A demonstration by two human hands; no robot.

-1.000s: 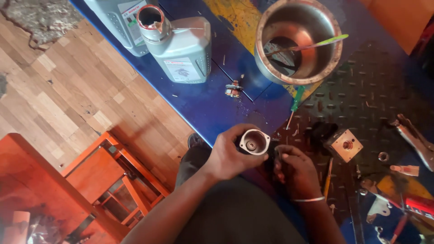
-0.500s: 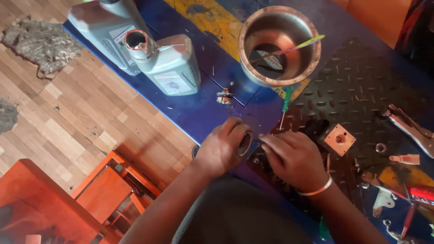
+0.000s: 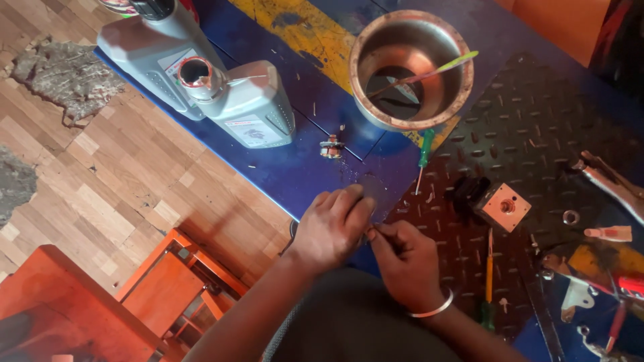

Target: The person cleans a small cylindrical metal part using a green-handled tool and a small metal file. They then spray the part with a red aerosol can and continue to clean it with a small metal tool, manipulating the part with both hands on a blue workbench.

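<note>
This is a mechanic's repair workshop. A blue, paint-worn workbench (image 3: pixel 302 167) carries a black checker-plate mat (image 3: pixel 537 127) strewn with a screwdriver (image 3: pixel 424 149), locking pliers (image 3: pixel 607 181), a loose nut (image 3: pixel 571 216) and a square metal part (image 3: pixel 504 206). Left of the mat stand grey fluid jugs (image 3: pixel 248 107) and a steel bowl (image 3: pixel 410 67).

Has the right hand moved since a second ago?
Yes. The right hand has gone left, away from the square metal block, and now meets the left hand at the bench edge.
</note>
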